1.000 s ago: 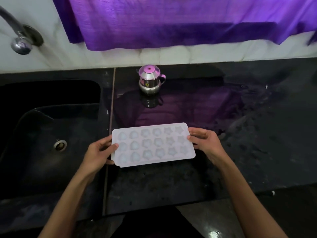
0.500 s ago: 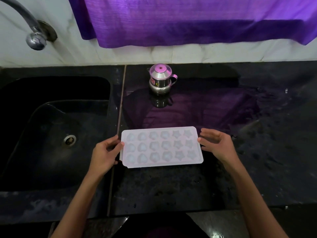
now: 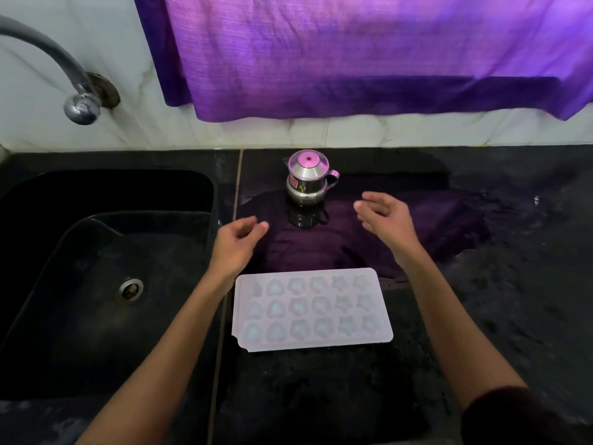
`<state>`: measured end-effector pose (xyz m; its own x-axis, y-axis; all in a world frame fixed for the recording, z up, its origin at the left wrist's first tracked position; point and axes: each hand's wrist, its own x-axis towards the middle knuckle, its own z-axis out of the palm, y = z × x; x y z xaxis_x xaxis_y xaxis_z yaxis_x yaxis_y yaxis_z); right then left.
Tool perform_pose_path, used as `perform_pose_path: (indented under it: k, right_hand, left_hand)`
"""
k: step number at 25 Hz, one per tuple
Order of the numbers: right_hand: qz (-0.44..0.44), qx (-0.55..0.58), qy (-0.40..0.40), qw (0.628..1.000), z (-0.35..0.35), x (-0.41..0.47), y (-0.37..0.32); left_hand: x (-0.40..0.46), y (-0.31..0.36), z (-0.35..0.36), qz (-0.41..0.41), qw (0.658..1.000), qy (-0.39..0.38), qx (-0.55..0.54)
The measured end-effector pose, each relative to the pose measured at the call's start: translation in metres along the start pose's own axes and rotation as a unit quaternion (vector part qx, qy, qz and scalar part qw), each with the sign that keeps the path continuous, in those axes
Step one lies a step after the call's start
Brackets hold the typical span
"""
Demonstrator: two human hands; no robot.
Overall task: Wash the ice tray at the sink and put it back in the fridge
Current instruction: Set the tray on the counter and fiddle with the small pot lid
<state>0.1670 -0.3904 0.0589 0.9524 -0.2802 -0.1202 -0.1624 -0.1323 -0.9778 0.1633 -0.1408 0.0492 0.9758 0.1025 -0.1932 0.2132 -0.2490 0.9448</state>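
Black stone counter, sink (image 3: 106, 284) to my left, ice tray (image 3: 313, 309) lying flat just right of it.

Going left to right: my left hand (image 3: 236, 244) hovers loosely curled, empty; my right hand (image 3: 386, 218) hangs relaxed, empty, both beyond the tray. Looks light, bendy and probably slick, so I'd grip both short ends.
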Motion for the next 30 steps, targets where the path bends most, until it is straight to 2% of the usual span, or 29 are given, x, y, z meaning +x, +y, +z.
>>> perform_pose_path:
  k: [6, 12, 14, 17, 24, 27, 30]
  right_hand:
    - [0.037, -0.029, -0.023, 0.999, 0.045, 0.077, -0.008]
    - [0.048, -0.023, -0.093, 0.994, 0.059, 0.092, 0.008]
    - [0.055, 0.023, -0.118, 0.991, 0.059, 0.093, 0.009]
    - [0.048, 0.030, -0.129, 0.990, 0.057, 0.091, 0.005]
    - [0.040, 0.055, -0.109, 0.992, 0.051, 0.082, 0.003]
    - [0.033, 0.098, -0.092, 0.990, 0.036, 0.062, -0.003]
    - [0.007, 0.086, -0.073, 0.994, 0.004, 0.029, -0.018]
  left_hand:
    - [0.084, 0.034, 0.059, -0.026, 0.995, -0.079, -0.047]
    - [0.129, 0.020, 0.072, -0.006, 0.989, -0.133, -0.063]
    - [0.128, 0.017, 0.074, 0.009, 0.982, -0.163, -0.092]
    - [0.122, 0.018, 0.080, 0.028, 0.983, -0.157, -0.090]
    - [0.111, 0.017, 0.090, 0.067, 0.991, -0.116, -0.001]
    - [0.085, 0.031, 0.089, 0.104, 0.987, -0.123, -0.008]
    - [0.043, 0.040, 0.093, 0.134, 0.978, -0.156, -0.044]
